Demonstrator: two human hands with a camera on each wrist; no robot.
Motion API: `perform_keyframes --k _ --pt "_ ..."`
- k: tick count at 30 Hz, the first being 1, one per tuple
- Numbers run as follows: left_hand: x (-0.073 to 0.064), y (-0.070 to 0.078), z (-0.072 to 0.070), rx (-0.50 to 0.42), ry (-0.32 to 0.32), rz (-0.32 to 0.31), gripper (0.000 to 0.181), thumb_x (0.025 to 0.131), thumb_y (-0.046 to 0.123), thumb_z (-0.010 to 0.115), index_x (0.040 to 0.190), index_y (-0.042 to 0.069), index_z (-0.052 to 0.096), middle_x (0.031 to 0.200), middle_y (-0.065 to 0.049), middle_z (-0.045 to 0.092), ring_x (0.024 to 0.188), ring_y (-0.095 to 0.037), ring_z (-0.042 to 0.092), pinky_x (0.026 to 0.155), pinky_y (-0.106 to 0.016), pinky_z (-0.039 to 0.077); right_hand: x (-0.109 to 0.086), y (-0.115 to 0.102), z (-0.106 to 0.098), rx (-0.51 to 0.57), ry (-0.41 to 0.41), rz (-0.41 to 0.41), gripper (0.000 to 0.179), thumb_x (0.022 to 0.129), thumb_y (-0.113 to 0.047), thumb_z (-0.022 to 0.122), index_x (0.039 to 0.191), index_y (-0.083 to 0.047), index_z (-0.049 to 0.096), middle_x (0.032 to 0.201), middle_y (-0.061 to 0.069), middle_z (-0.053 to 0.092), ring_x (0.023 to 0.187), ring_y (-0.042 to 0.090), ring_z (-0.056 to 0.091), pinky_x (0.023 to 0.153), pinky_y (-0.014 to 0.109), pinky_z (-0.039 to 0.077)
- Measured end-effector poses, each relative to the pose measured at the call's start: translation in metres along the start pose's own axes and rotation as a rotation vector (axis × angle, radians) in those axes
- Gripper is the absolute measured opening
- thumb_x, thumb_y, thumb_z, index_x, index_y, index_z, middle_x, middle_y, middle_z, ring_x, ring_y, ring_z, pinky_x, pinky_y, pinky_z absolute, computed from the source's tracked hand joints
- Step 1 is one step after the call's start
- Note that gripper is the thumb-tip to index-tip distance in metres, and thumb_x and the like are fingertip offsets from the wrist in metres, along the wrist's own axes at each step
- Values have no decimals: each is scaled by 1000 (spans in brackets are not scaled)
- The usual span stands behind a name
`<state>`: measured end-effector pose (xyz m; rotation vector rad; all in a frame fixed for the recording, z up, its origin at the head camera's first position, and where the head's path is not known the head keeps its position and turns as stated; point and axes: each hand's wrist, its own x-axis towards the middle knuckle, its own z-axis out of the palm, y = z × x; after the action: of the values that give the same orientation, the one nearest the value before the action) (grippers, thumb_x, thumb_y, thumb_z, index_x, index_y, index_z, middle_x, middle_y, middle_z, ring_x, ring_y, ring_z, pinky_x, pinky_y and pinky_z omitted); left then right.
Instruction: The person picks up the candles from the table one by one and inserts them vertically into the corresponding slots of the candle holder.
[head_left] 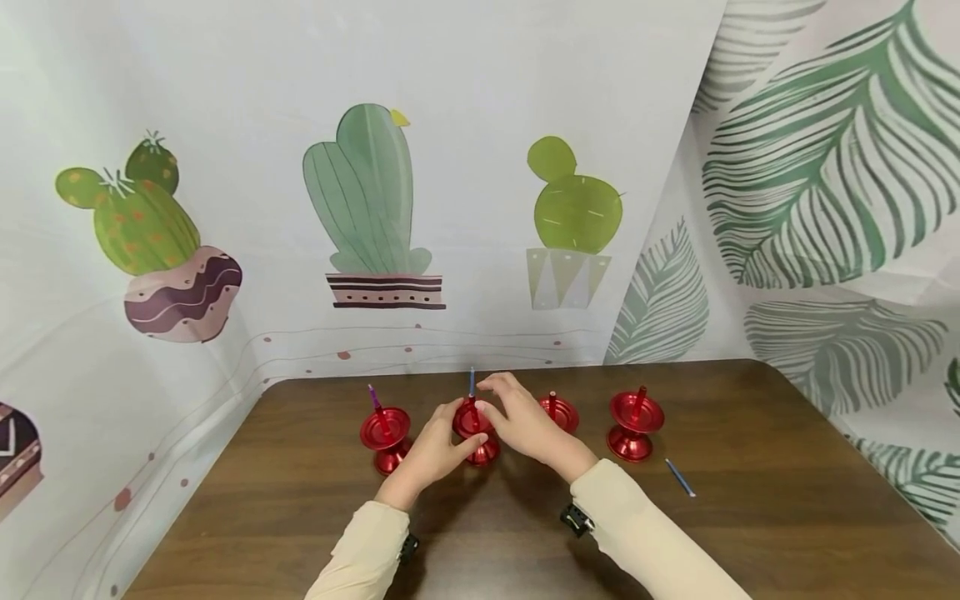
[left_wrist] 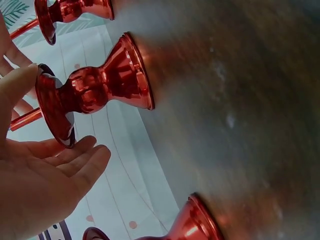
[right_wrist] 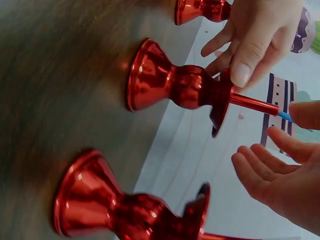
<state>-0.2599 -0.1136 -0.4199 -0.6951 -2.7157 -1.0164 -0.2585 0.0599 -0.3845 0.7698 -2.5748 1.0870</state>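
Observation:
A red metal candle holder (head_left: 483, 451) stands upright on the table between my hands, with a blue candle (head_left: 472, 382) in its tube. With thumb and fingers around the dish, my left hand (head_left: 433, 448) holds this holder; the thumb rests on the dish's rim (right_wrist: 227, 95). My right hand (head_left: 527, 421) is raised beside the candle's upper part. Its thumb (right_wrist: 306, 115) and index finger are apart, close to the blue candle; whether the thumb touches it I cannot tell. The other right fingers are loosely extended.
To the left stands a red holder (head_left: 389, 458) with a purple candle (head_left: 373, 396). Another red holder (head_left: 564, 414) is partly hidden behind my right hand. A red holder (head_left: 631, 444) without a visible candle stands farther right, near a loose blue candle (head_left: 679, 477) on the table (head_left: 750, 533).

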Motion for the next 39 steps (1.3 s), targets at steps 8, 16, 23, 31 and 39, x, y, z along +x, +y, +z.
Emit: perform_keyframes --k 8,16,23,31,39 --pt "-7 6 -2 115 46 -6 74 76 35 68 131 -2 35 122 -17 46 110 -26 48 89 -40 42 -13 -7 -17 -91 0 -18 42 88 -23 55 125 -5 47 127 11 44 118 23 42 95 42 36" --pt "-16 25 -5 275 209 17 59 74 34 70 120 2 51 111 -12 54 100 -28 53 81 -42 45 -29 -8 -32 -99 71 -53 44 89 -28 53 127 -9 45 130 8 44 119 23 41 94 47 35" --pt "-21 49 -8 313 338 116 41 75 25 70 110 7 60 100 -5 58 93 -22 54 80 -37 44 -34 -12 -43 -62 123 -87 42 90 -31 49 127 -11 46 130 4 45 119 17 41 95 39 36" --pt "-15 68 0 245 407 311 37 75 20 70 109 8 60 95 0 59 86 -14 53 74 -30 45 -46 -8 -56 -39 193 -96 42 91 -32 47 130 -18 42 130 0 45 119 16 42 93 39 38" --pt "-4 77 25 148 232 237 48 80 27 64 121 7 50 112 -3 55 105 -17 51 86 -33 44 -65 1 -64 -38 262 -44 42 91 -29 48 130 -18 42 129 0 46 117 16 44 92 40 39"
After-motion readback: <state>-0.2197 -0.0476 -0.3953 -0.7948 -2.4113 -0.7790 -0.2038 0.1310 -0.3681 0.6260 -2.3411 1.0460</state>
